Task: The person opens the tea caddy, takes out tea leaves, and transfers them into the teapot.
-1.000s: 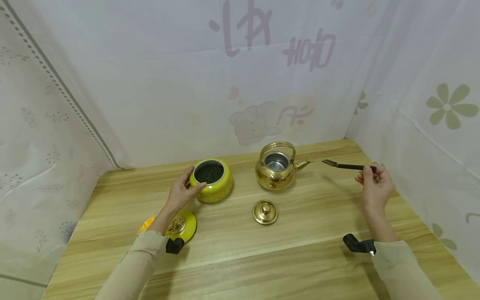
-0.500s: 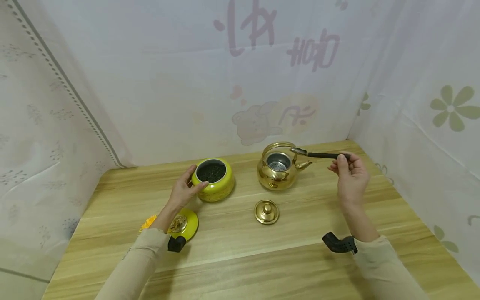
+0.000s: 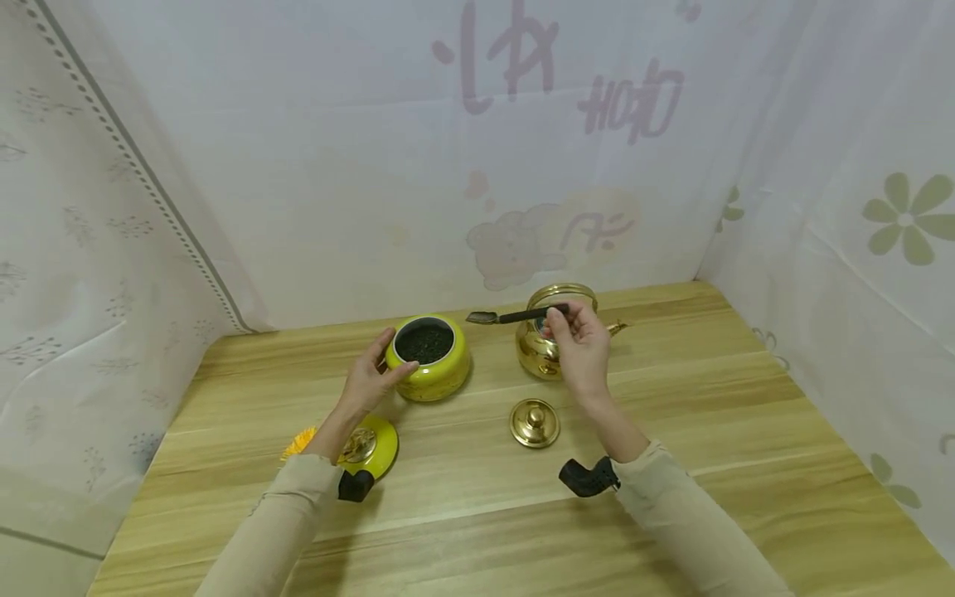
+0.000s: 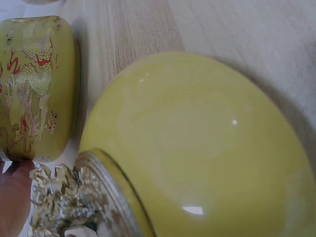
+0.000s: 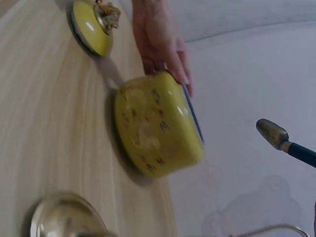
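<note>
In the head view my left hand (image 3: 366, 383) grips the side of a yellow tea jar (image 3: 433, 385), thumb along its rim. Dark tea leaves (image 3: 424, 343) show inside the uncovered jar. My right hand (image 3: 585, 352) pinches the dark handle of a small tea scoop (image 3: 485, 317), held level in the air. The scoop's metal head points left, just short of the jar's rim, and is apart from it. Behind the right hand stands a golden teapot (image 3: 533, 355), its opening mostly hidden. The right wrist view shows the scoop head (image 5: 272, 133) tilted, with the dragon-patterned jar (image 5: 153, 126) beyond.
The golden teapot lid (image 3: 547, 435) lies in front of the teapot. Near my left wrist is the yellow jar lid (image 3: 385, 448), with a metal figure knob (image 4: 64, 197) and an orange tassel (image 3: 298, 444). Printed cloth walls border the wooden table (image 3: 462, 531) behind and at both sides.
My right hand has carried the scoop leftward from right of the spout, past the teapot, toward the jar. My left hand keeps its hold on the jar.
</note>
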A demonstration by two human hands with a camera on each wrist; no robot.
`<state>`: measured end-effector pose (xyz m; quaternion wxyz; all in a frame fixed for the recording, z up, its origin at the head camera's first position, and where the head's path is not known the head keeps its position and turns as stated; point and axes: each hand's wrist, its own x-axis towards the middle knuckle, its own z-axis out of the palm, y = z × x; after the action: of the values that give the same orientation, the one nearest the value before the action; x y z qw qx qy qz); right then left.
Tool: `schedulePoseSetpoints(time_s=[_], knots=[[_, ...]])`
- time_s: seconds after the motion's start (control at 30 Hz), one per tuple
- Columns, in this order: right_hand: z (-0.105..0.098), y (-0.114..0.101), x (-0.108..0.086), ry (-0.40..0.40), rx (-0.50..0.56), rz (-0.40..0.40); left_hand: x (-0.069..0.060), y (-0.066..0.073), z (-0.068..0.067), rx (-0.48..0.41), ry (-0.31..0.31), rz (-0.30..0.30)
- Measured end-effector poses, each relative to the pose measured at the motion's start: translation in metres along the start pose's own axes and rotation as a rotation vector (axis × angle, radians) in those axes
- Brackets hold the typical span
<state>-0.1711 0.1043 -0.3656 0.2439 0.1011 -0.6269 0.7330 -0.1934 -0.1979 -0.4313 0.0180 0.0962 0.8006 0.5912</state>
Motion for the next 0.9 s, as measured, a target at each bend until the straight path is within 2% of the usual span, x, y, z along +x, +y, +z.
schedulePoseSetpoints(time_s=[0.1,0.27,0.37,0.5,0.57,0.77,0.9], knots=[[0.020,0.005,-0.003,-0.068,-0.023,0.027,0.000,-0.001,0.001,-0.009,0.005,0.007],[0.049,0.001,-0.009,-0.143,-0.130,0.054,0.000,-0.002,0.001,-0.018,0.015,0.007],[0.060,0.015,-0.009,-0.164,-0.168,0.076,0.000,-0.002,0.000,-0.019,0.016,0.008],[0.067,0.043,-0.008,-0.178,-0.202,0.096,0.000,-0.002,0.000,-0.024,0.018,0.010],[0.070,0.049,-0.008,-0.188,-0.222,0.099,0.000,-0.002,0.000,-0.027,0.018,0.011],[0.076,0.059,-0.009,-0.230,-0.309,0.085,0.000,-0.002,0.000,-0.034,0.015,0.010],[0.080,0.062,-0.010,-0.232,-0.436,0.021,0.001,-0.004,0.000,-0.017,0.023,-0.008]])
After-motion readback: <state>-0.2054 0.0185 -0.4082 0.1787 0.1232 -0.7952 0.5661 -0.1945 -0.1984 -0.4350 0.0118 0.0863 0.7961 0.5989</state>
